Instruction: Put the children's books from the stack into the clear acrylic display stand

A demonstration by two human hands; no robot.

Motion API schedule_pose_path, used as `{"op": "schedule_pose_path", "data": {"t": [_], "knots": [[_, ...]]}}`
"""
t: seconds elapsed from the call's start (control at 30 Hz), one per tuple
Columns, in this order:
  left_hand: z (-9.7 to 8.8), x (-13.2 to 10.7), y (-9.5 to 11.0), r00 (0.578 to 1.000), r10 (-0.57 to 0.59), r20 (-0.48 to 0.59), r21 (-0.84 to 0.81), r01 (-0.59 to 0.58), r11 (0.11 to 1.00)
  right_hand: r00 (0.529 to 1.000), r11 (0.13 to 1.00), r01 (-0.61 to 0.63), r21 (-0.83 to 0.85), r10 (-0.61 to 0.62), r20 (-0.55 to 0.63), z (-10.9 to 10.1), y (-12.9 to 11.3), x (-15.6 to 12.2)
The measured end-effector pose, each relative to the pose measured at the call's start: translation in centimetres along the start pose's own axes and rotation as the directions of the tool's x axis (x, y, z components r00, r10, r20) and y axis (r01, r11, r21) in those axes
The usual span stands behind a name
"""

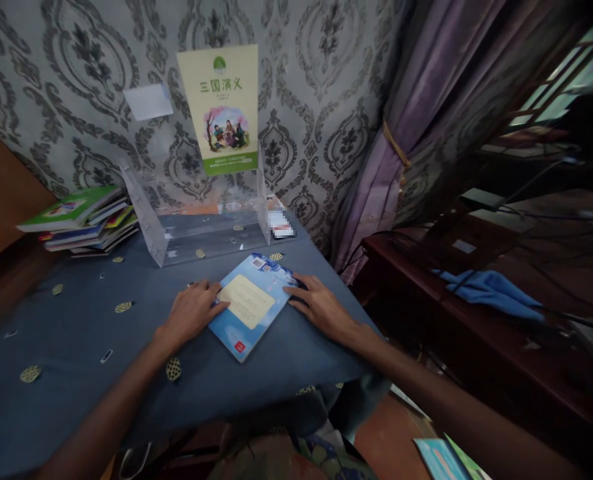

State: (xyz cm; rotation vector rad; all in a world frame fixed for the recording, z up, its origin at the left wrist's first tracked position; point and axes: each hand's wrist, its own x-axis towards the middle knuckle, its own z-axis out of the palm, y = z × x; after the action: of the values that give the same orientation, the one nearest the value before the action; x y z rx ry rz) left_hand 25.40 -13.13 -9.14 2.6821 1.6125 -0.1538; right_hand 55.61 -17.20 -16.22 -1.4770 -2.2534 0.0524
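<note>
A closed book with a light blue cover and a cream text panel lies tilted on the table in front of me. My left hand is at its left edge, the thumb on the cover and the fingers along the side. My right hand takes hold of the right edge with thumb and fingers. Behind the book stands a clear acrylic stand. In its upper part a yellow and green book shows its front cover, upright.
Several books are stacked at the back left. The table has a dark blue cloth. A white card shows above the stand's left side. To the right are a purple curtain and a dark red cabinet with a blue cloth.
</note>
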Motion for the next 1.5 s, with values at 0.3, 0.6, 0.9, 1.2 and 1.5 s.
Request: {"op": "schedule_pose_path", "data": {"t": [0.3, 0.6, 0.9, 1.2, 1.5], "knots": [[2.4, -2.2, 0.8, 0.997, 0.019, -0.079, -0.157, -0.031, 0.987, 0.996, 0.999, -0.023, 0.022, 0.021, 0.092, 1.6, 1.0, 8.3], [4.7, 1.1, 1.0, 0.979, -0.022, -0.201, -0.043, 0.013, 0.999, 0.991, 0.997, -0.073, -0.009, 0.074, 0.112, 2.3, 0.3, 9.6], [4.9, 3.4, 0.0, 0.978, -0.057, -0.201, -0.030, 0.052, 0.998, 0.986, 0.990, -0.125, -0.057, 0.131, 0.099, 3.0, 0.0, 11.4], [4.6, 5.3, -1.0, 0.971, -0.069, -0.229, -0.083, 0.051, 0.995, 0.990, 0.991, -0.126, -0.051, 0.129, 0.064, 3.3, 0.1, 10.8], [5.3, 7.7, -1.9, 0.952, -0.086, -0.293, -0.104, 0.057, 0.993, 0.987, 0.990, -0.141, -0.025, 0.143, 0.077, 3.4, 0.1, 10.7]]}}
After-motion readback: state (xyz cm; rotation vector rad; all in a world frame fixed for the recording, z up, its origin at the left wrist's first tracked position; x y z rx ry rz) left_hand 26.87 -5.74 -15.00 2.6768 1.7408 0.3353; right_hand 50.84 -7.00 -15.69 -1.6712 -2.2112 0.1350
